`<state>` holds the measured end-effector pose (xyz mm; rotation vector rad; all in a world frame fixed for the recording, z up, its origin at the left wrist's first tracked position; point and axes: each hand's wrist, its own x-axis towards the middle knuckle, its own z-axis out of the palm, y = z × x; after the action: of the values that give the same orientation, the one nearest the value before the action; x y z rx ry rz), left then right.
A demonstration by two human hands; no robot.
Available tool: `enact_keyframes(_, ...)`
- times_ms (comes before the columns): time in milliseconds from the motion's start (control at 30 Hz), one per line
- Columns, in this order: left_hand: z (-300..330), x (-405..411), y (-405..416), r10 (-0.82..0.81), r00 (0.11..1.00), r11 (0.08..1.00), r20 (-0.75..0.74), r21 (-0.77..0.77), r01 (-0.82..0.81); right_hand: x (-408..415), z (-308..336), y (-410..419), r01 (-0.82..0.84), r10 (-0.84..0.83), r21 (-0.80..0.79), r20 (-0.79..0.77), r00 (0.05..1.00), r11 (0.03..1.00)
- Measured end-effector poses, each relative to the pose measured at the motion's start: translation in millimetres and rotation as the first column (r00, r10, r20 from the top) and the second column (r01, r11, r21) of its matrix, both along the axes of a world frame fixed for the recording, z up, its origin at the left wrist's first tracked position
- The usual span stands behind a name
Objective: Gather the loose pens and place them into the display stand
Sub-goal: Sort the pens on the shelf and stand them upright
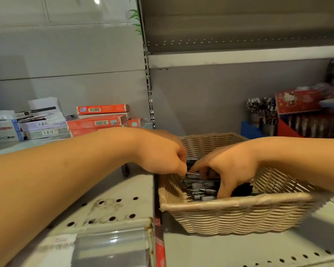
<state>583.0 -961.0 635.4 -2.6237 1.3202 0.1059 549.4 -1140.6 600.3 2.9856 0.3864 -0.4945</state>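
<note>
We stand before a grey metal shelf [112, 189], and on it sits a wide woven basket [239, 214], light in colour, with flexible walls. At the back right we see a red display stand [297, 116] already holding upright pens, well apart from the basket. Inside the basket, on its left half, lies the heap of loose pens [199, 189], dark and silver, mostly side by side. Our right hand [233, 166] reaches down into this heap with the fingers curled among the pens; whether it really holds some of them, we cannot tell. Our left hand [162, 153] is at the basket's left edge, its fingers [181, 169] pinching the thin end of one pen. We judge that the pens are light, stiff and smooth, so they slip and roll easily against each other. It seems best to take several together around the middle of the barrels, all pointing one way, and not by the narrow tips.
</note>
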Motion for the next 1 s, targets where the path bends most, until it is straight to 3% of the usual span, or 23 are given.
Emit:
enact_keyframes(100,13,0,13,0.021,0.998,0.987,0.06,-0.161,-0.011,-13,14,7,0.076,-0.079,0.073,0.034,0.996,0.994)
enact_keyframes(200,35,5,37,0.069,0.996,0.933,0.05,-0.358,-0.047,-23,32,20,0.11,-0.145,0.262,0.118,0.982,0.959)
enact_keyframes(333,56,20,81,0.165,0.984,0.875,0.069,-0.471,-0.113,-27,53,48,0.134,-0.262,0.59,0.136,0.955,0.796)
enact_keyframes(400,59,30,111,0.228,0.969,0.868,0.096,-0.471,-0.158,-25,62,66,0.118,-0.291,0.644,0.169,0.942,0.756)
enact_keyframes(567,44,57,181,0.401,0.892,0.876,0.206,-0.372,-0.308,-10,74,122,0.069,-0.315,0.641,0.277,0.908,0.765)
enact_keyframes(733,22,72,222,0.418,0.892,0.887,0.174,-0.288,-0.36,13,77,185,0.013,-0.295,0.609,0.366,0.882,0.793)
enact_keyframes(867,13,84,236,0.449,0.889,0.869,0.089,-0.275,-0.412,26,83,233,-0.022,-0.298,0.625,0.404,0.865,0.78)
enact_keyframes(1000,21,99,254,0.547,0.832,0.786,-0.097,-0.283,-0.55,40,89,270,-0.055,-0.319,0.687,0.405,0.857,0.724)
